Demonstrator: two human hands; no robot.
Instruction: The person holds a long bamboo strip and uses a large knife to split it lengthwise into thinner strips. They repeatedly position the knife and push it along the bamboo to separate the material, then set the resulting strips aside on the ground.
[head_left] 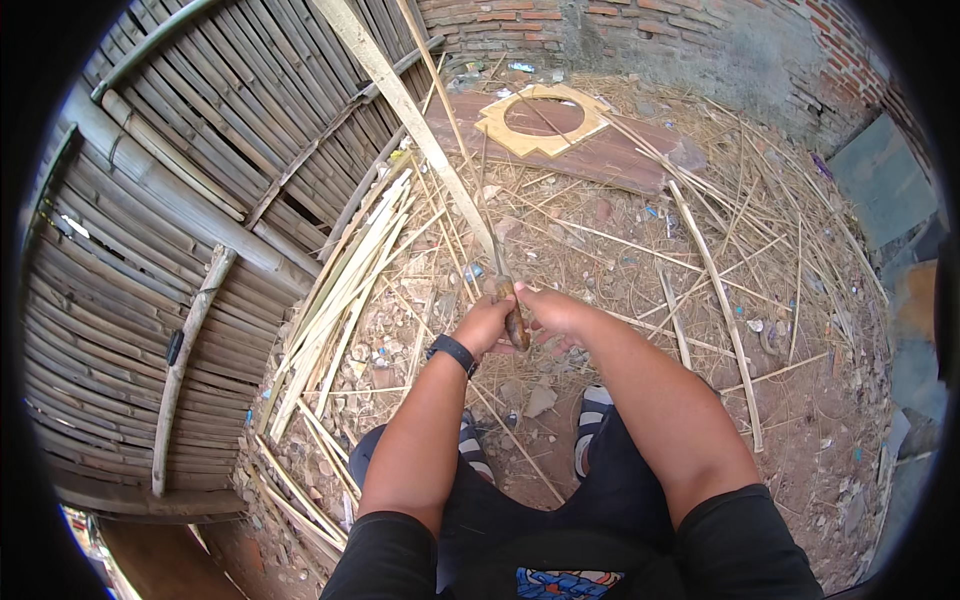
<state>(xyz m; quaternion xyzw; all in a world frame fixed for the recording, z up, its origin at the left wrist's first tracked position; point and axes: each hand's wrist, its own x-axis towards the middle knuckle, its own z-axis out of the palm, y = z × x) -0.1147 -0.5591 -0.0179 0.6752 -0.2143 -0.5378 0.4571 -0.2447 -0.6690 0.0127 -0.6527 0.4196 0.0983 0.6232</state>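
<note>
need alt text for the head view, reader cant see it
A left hand and right hand meet at a brown, rounded handle above littered earth. A long, pale, flat strip slants up beyond it; thin pale strips lie beside a slatted bamboo wall, and a yellow panel with a round hole rests on a brown board.

No readable text, numbers or signs; blue print (568,583) on dark shirt (480,580) cut off, not legible.
</note>
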